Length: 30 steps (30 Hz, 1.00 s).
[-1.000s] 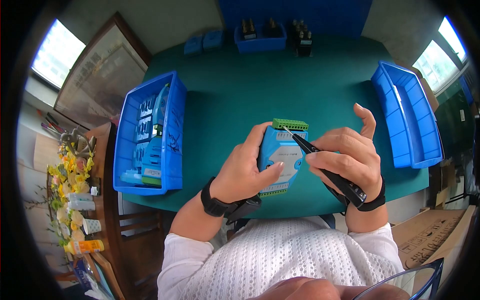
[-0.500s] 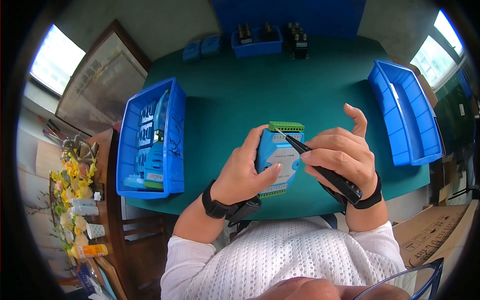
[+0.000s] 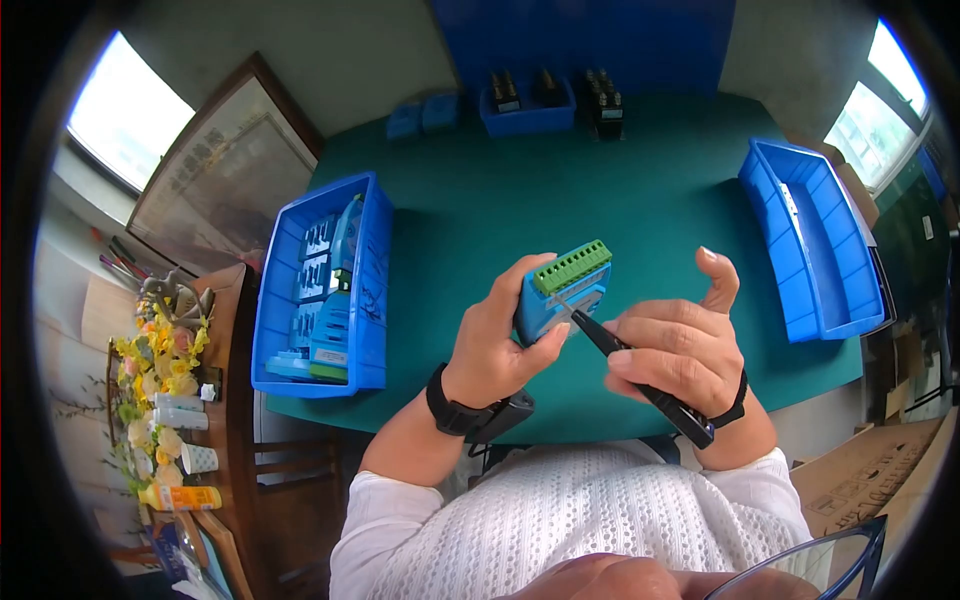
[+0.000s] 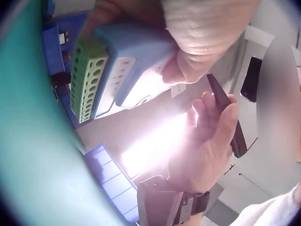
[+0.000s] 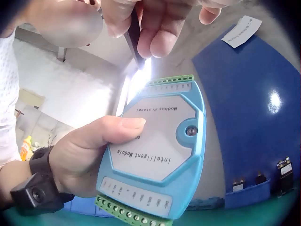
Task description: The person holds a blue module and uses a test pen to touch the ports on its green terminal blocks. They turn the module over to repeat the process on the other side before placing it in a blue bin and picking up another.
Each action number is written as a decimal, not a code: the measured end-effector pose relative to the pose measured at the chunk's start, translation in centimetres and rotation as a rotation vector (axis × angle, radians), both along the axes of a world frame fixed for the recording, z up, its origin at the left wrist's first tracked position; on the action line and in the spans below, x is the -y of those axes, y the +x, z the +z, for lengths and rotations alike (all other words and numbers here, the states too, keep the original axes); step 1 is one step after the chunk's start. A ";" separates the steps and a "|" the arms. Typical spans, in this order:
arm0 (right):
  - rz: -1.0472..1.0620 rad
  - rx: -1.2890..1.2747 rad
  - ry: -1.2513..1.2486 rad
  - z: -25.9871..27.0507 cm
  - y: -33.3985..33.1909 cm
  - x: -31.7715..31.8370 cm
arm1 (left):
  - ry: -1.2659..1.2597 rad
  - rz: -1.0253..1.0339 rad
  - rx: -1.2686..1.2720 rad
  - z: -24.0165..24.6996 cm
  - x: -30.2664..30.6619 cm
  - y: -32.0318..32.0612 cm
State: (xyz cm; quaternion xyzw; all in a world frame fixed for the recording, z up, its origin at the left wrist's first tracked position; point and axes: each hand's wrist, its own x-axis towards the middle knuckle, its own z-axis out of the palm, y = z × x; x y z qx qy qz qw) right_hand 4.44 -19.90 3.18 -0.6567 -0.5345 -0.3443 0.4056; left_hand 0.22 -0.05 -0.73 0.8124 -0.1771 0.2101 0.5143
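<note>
A blue module [image 5: 155, 136] with a grey label and green terminal strips at both ends is gripped by the left hand [image 3: 500, 335], its thumb lying on the label. In the head view the module is tilted, one green strip [image 3: 573, 267] facing up. The right hand [image 3: 685, 350] pinches a black pen-like tool [image 3: 650, 385] with a thin metal tip, its index finger raised. That tip is close to the module's face just below the strip; whether it touches, I cannot tell. In the left wrist view the tool [image 4: 227, 113] appears apart from the green strip [image 4: 87, 80].
On the green table [image 3: 450, 220], a blue bin [image 3: 375, 300] with several modules stands at left and another blue bin [image 3: 825, 250] at right. Toward the back are a small blue tray [image 3: 530, 121], black components [image 3: 605, 105] and blue pieces [image 3: 440, 112].
The module has tilted, so its green strip's top now faces the head camera and its label is foreshortened. The tool's tip has gone from the strip to lower on the face.
</note>
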 end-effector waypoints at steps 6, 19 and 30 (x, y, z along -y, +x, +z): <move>0.027 0.030 0.028 0.1 -0.2 -0.1 | 0.013 -0.005 0.106 0.2 -0.1 0.1; 0.270 -0.952 0.524 -2.3 3.0 -0.5 | -0.931 -0.196 -0.632 -1.5 -2.3 2.4; 0.491 -1.216 0.670 -3.4 4.2 -1.0 | -1.356 -0.602 -0.481 -1.4 -3.7 2.9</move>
